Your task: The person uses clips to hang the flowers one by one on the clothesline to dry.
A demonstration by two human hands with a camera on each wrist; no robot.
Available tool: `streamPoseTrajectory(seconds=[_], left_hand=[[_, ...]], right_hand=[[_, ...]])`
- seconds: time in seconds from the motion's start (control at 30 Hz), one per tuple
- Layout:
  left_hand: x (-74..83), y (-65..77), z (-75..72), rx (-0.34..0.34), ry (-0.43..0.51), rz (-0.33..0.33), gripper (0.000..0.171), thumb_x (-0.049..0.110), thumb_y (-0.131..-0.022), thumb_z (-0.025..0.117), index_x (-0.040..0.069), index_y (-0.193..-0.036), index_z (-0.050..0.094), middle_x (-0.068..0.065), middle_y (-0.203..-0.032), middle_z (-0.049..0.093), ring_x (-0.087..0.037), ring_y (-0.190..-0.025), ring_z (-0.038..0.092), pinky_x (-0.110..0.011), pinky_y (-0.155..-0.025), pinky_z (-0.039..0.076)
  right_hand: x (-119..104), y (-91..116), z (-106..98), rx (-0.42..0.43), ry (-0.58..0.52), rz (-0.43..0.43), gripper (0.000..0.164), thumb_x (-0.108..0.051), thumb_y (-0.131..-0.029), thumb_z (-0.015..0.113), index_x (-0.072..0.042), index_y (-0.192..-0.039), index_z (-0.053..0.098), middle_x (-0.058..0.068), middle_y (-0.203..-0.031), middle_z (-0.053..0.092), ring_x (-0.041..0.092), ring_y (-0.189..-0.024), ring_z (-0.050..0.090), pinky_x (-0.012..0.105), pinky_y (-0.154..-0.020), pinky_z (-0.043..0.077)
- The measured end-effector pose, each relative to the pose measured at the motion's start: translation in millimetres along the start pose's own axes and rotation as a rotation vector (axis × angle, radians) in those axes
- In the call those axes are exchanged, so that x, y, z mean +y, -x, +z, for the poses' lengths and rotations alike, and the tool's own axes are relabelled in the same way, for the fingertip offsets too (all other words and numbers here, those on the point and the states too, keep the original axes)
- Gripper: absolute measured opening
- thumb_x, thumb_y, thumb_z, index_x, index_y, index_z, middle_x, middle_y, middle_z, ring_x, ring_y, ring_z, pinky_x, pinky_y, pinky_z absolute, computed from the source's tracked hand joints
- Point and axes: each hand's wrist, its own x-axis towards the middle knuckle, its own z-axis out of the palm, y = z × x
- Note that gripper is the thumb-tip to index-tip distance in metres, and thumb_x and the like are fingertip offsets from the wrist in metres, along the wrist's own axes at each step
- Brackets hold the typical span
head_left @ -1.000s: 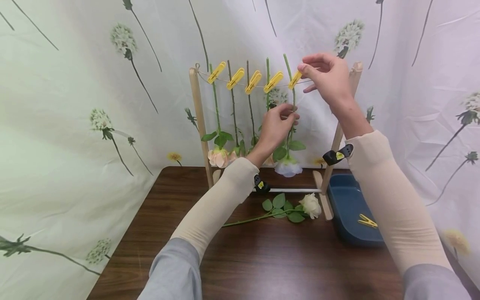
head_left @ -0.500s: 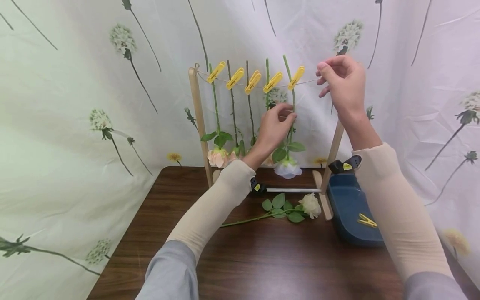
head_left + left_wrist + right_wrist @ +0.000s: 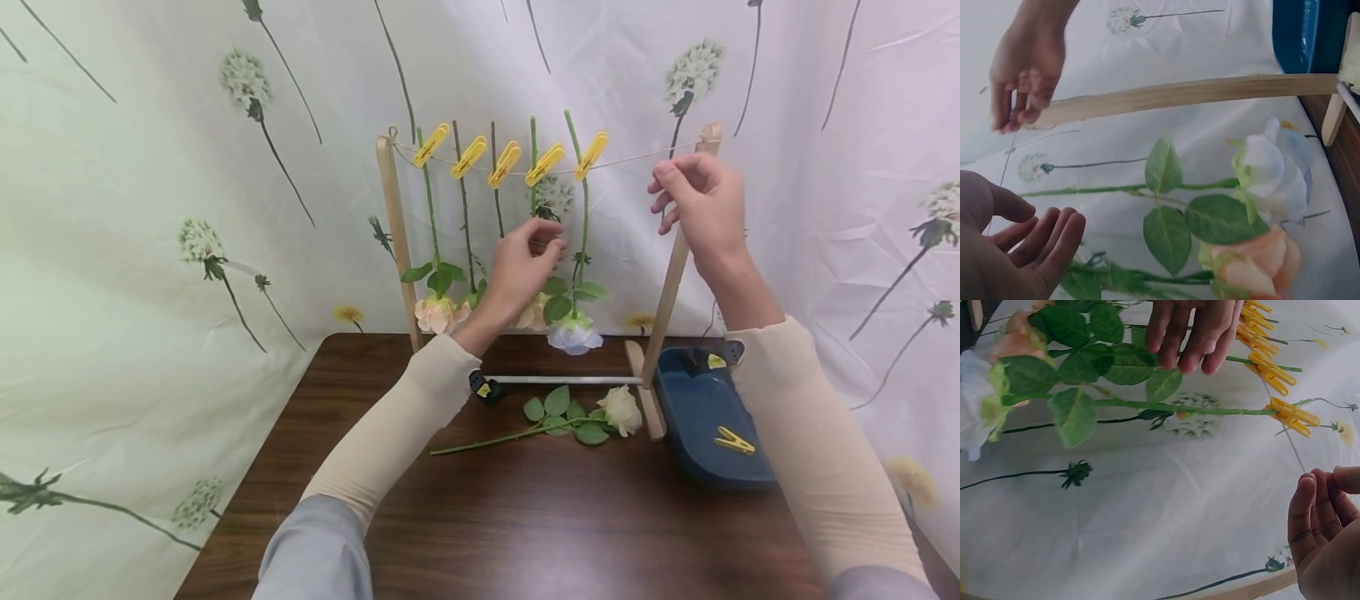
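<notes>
Several artificial roses hang upside down from a thin string (image 3: pixel 633 158), each stem clipped by a yellow clothespin (image 3: pixel 592 156). At the right end of the row hangs a pale blue-white rose (image 3: pixel 575 335), its stem upright under the clip. My left hand (image 3: pixel 525 258), fingers loosely bent, is left of that stem and holds nothing. Just below the string, near the right post, my right hand (image 3: pixel 705 200) has loosely curled fingers with nothing between them. A cream rose (image 3: pixel 622 411) with green leaves lies on the table in front of the rack.
Two wooden posts, left (image 3: pixel 397 225) and right (image 3: pixel 667 300), carry the string, with a white bar (image 3: pixel 562 380) joining them low down. On the right stands a blue bin (image 3: pixel 686 450) with a yellow clothespin (image 3: pixel 734 440) inside. A patterned cloth (image 3: pixel 150 167) hangs behind the brown table (image 3: pixel 540 525).
My right hand has left the last clothespin, moving right and down. My left hand has come away from the blue-white rose's stem, leftward and lower. The rose stays hanging on the string.
</notes>
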Motion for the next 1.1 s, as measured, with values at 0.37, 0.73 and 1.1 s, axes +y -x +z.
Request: streamPoseTrajectory(seconds=[0.37,0.73,1.1], left_hand=[[-28.1,21.5,-29.4,-0.026,-0.022,-0.001,0.019,0.012,-0.109,0.059,0.002,-0.119,0.072,-0.012,-0.101,0.074,-0.023,-0.088,0.07,-0.027,-0.073,0.055],[-63.2,51.1,-54.4,-0.131,-0.124,-0.04,0.023,0.018,-0.108,0.061,0.001,-0.117,0.073,-0.018,-0.09,0.071,-0.029,-0.074,0.064,-0.029,-0.061,0.048],[-111.3,84.5,-78.1,-0.299,-0.146,-0.124,0.018,0.019,-0.109,0.062,0.007,-0.115,0.075,-0.006,-0.085,0.067,-0.039,-0.073,0.064,-0.031,-0.061,0.05]], right_hand=[[21.8,22.3,-32.1,-0.079,0.167,0.049,0.015,-0.019,-0.104,0.071,-0.004,-0.105,0.073,-0.003,-0.087,0.072,0.01,-0.067,0.066,0.017,-0.052,0.053],[43.4,39.9,-69.4,-0.154,0.484,0.112,0.029,-0.024,-0.107,0.067,0.004,-0.113,0.069,-0.019,-0.084,0.07,0.004,-0.069,0.064,0.018,-0.051,0.053],[67.4,56.3,-107.3,-0.366,0.779,0.111,0.023,-0.021,-0.107,0.066,0.001,-0.111,0.073,-0.002,-0.085,0.073,0.006,-0.064,0.061,0.027,-0.051,0.054]])
